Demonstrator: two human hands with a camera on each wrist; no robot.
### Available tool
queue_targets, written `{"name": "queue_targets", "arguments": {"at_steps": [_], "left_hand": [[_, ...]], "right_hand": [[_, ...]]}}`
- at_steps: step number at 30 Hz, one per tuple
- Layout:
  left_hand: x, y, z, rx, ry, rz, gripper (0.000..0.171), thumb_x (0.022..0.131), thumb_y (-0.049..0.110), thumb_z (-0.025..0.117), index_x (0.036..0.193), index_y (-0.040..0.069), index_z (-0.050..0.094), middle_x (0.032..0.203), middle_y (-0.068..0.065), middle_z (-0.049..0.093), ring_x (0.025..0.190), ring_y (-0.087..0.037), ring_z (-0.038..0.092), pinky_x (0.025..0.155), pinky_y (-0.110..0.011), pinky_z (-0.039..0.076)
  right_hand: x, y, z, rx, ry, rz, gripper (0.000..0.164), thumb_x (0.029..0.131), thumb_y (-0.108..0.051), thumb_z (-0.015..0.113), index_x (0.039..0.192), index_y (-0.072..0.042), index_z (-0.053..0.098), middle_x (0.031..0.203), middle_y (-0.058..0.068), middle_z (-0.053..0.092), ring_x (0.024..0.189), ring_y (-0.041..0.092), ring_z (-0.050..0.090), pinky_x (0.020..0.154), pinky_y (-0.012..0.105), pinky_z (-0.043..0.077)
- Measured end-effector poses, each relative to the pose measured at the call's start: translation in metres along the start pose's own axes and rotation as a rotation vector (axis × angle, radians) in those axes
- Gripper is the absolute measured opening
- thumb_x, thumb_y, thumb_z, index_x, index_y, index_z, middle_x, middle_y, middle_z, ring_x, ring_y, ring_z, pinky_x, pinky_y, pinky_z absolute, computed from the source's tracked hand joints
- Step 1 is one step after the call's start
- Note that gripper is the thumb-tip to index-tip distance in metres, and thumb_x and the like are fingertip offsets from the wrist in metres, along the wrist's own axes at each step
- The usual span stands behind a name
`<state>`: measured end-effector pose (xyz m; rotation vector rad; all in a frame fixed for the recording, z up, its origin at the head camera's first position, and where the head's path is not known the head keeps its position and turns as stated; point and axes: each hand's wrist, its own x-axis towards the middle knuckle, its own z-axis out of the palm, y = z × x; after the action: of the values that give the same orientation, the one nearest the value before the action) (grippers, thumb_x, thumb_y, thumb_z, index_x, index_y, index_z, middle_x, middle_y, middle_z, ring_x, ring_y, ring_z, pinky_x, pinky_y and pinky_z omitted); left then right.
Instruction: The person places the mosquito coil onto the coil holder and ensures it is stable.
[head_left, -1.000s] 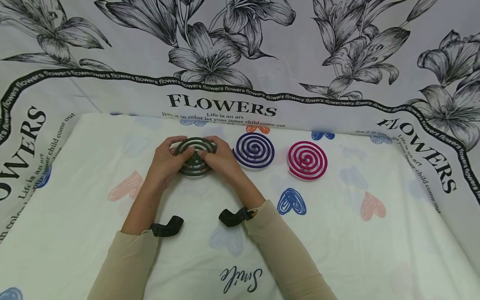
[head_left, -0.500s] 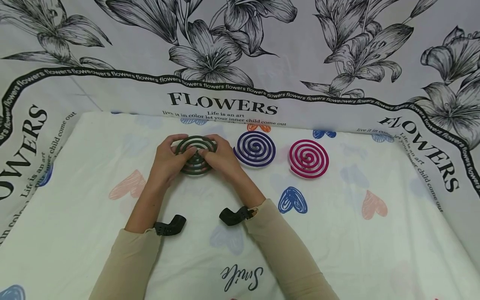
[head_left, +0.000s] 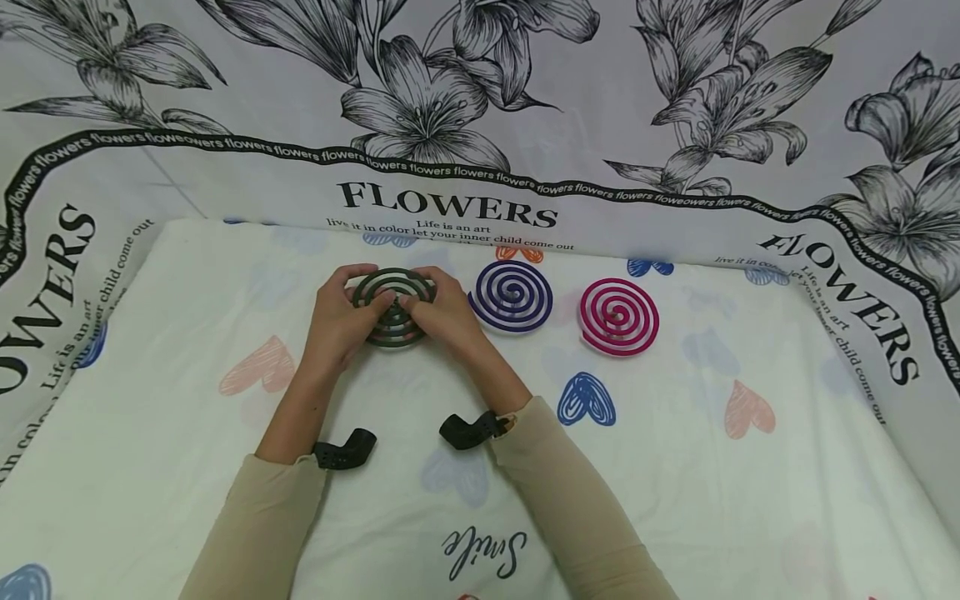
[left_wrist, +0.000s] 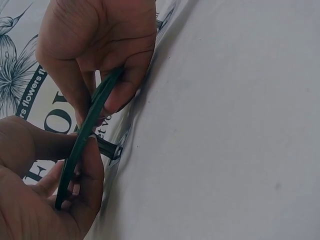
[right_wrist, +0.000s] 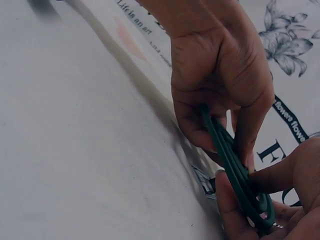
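Observation:
Both hands hold a dark green mosquito coil at the left of the table in the head view. My left hand grips its left side, and my right hand grips its right side. The thumbs meet near the coil's centre on the near face, while the other fingers reach behind it. Seen almost edge-on in the left wrist view, the coil runs slantwise between the two hands. A narrow gap shows between layers of the coil in the right wrist view.
A blue-purple mosquito coil lies just right of my right hand, with a pink-red coil farther right. A white cloth printed with hearts covers the table. Behind it hangs a flower-printed sheet.
My left forearm has shifted slightly to the right. Both hands keep their grip on the green mosquito coil, and the head view has tilted a little.

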<state>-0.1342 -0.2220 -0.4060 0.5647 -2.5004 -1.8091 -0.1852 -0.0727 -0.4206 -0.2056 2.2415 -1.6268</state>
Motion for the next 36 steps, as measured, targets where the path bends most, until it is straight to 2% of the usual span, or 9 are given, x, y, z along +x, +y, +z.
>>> {"name": "queue_targets", "arguments": {"at_steps": [5, 8, 15, 24, 31, 36], "left_hand": [[0.0004, -0.0015, -0.0013, -0.025, -0.005, -0.007, 0.058, 0.101, 0.015, 0.071, 0.153, 0.006, 0.049, 0.132, -0.026, 0.069, 0.097, -0.010, 0.067, 0.073, -0.010, 0.054], [0.0014, -0.0019, -0.0006, -0.034, -0.009, -0.013, 0.058, 0.101, 0.015, 0.072, 0.154, 0.006, 0.049, 0.134, -0.025, 0.069, 0.101, -0.014, 0.069, 0.074, -0.010, 0.054], [0.0017, -0.0017, 0.0006, -0.020, -0.015, -0.049, 0.059, 0.101, 0.017, 0.071, 0.154, 0.008, 0.048, 0.135, -0.025, 0.068, 0.109, -0.024, 0.069, 0.075, -0.011, 0.053], [0.0012, -0.0007, -0.0019, -0.021, -0.030, -0.032, 0.059, 0.101, 0.017, 0.071, 0.154, 0.007, 0.048, 0.136, -0.025, 0.067, 0.109, -0.023, 0.068, 0.075, -0.010, 0.053], [0.0030, -0.0037, -0.0066, 0.000, -0.061, -0.056, 0.064, 0.102, 0.026, 0.071, 0.158, 0.009, 0.044, 0.143, -0.024, 0.062, 0.115, -0.024, 0.065, 0.083, -0.014, 0.050], [0.0037, -0.0027, -0.0082, 0.010, -0.065, -0.069, 0.063, 0.103, 0.030, 0.068, 0.158, 0.010, 0.044, 0.144, -0.024, 0.061, 0.115, -0.026, 0.065, 0.082, -0.014, 0.051]], "right_hand": [[0.0000, -0.0011, 0.0010, 0.000, 0.006, 0.000, 0.041, 0.097, -0.011, 0.071, 0.137, -0.010, 0.064, 0.127, 0.013, 0.070, 0.113, 0.021, 0.063, 0.103, 0.040, 0.055], [-0.0002, -0.0019, 0.0006, 0.001, 0.010, 0.004, 0.041, 0.096, -0.011, 0.071, 0.137, -0.010, 0.064, 0.129, 0.013, 0.070, 0.114, 0.022, 0.063, 0.104, 0.040, 0.055], [-0.0002, -0.0003, 0.0004, -0.011, 0.007, 0.010, 0.041, 0.097, -0.012, 0.071, 0.137, -0.011, 0.064, 0.126, 0.013, 0.070, 0.110, 0.021, 0.064, 0.096, 0.037, 0.059], [-0.0003, -0.0011, -0.0001, -0.022, 0.014, -0.008, 0.040, 0.096, -0.013, 0.071, 0.136, -0.010, 0.065, 0.130, 0.013, 0.070, 0.119, 0.024, 0.063, 0.109, 0.043, 0.051], [-0.0023, -0.0024, -0.0001, -0.075, 0.017, -0.019, 0.043, 0.097, -0.016, 0.069, 0.140, -0.014, 0.062, 0.136, 0.011, 0.069, 0.125, 0.025, 0.063, 0.111, 0.044, 0.052], [-0.0029, -0.0034, -0.0002, -0.131, 0.033, -0.038, 0.047, 0.098, -0.018, 0.070, 0.144, -0.016, 0.060, 0.130, 0.012, 0.069, 0.121, 0.026, 0.064, 0.109, 0.044, 0.053]]}}
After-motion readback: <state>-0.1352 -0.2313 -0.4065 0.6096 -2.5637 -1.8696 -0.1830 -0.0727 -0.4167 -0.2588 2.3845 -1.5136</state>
